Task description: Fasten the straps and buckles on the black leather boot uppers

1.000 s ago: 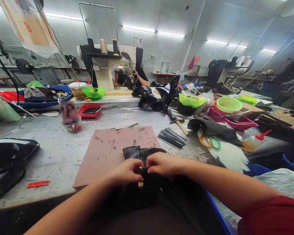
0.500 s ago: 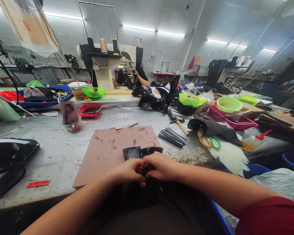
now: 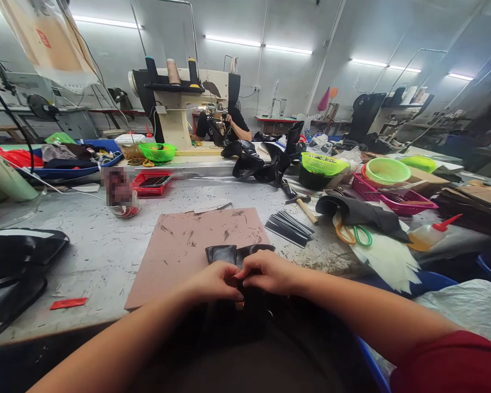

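Note:
A glossy black leather piece (image 3: 221, 254), folded at its far end, lies at the front edge of a pinkish-brown board (image 3: 180, 245) and hangs down toward my lap. My left hand (image 3: 217, 281) is closed on its near part, thumb toward the right. Beside it my right hand (image 3: 272, 272) pinches the same leather, and the fingertips of both hands meet. Dark clothing and shadow hide the lower part of the piece. A small orange-red spot shows just under my left thumb; I cannot make out what it is.
Right of the board lie black strips (image 3: 290, 228), a hammer (image 3: 306, 209) and scissors (image 3: 362, 236). A glue bottle (image 3: 431, 236) is farther right. Black leather (image 3: 22, 256) lies on the left, near a red strip (image 3: 68, 303). A person (image 3: 237, 130) sits behind the sewing machine (image 3: 174, 123).
My right hand's fingers have drawn in tighter against my left fingertips, and the gap between the hands has narrowed. The leather stays nearly in place. The camera has shifted slightly.

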Demonstrator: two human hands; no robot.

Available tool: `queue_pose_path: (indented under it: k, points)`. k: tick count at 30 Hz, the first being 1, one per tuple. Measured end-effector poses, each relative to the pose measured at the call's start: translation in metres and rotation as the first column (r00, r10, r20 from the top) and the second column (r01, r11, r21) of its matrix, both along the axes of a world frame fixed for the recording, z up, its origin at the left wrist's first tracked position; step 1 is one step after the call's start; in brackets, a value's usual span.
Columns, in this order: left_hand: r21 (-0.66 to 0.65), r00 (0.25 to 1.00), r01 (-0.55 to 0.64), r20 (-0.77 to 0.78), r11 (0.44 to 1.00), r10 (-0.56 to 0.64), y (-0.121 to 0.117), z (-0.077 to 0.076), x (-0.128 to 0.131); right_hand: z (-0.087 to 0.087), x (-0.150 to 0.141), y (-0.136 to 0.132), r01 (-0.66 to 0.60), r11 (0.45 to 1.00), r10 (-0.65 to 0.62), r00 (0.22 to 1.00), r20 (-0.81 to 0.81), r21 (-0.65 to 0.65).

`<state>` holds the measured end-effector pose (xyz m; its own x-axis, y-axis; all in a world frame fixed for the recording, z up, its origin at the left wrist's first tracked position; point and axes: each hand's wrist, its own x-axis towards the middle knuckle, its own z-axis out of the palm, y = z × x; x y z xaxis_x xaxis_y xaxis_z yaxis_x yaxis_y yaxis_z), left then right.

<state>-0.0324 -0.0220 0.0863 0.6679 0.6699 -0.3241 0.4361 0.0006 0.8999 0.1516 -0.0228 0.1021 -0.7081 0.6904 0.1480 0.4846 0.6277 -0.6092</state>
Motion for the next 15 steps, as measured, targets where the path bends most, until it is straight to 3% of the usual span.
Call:
queue_pose_path:
  k: [4, 7, 10, 13, 15]
  points:
    - [0.027, 0.996, 0.044, 0.077, 0.999, -0.046, 0.002, 0.0, -0.006, -0.004, 0.002, 0.0, 0.014, 1.0, -0.014, 1.0, -0.028, 0.023]
    - [0.136, 0.996, 0.071, -0.056, 0.988, -0.064, 0.001, 0.005, -0.007, 0.001, 0.004, 0.001, 0.025, 0.995, -0.024, 1.0, 0.005, -0.099]
    - [0.24, 0.979, 0.098, -0.199, 0.966, -0.05, -0.003, 0.012, -0.002, 0.013, 0.004, 0.004, 0.062, 0.978, -0.034, 0.99, 0.137, -0.201]
    - [0.311, 0.956, 0.131, -0.29, 0.941, -0.037, -0.007, 0.017, 0.004, 0.024, 0.003, 0.009, 0.02, 0.963, 0.067, 0.948, 0.31, -0.268]
    - [0.328, 0.943, 0.164, -0.328, 0.93, -0.05, -0.009, 0.02, 0.006, 0.028, 0.003, 0.012, -0.015, 0.935, 0.145, 0.928, 0.342, -0.353]
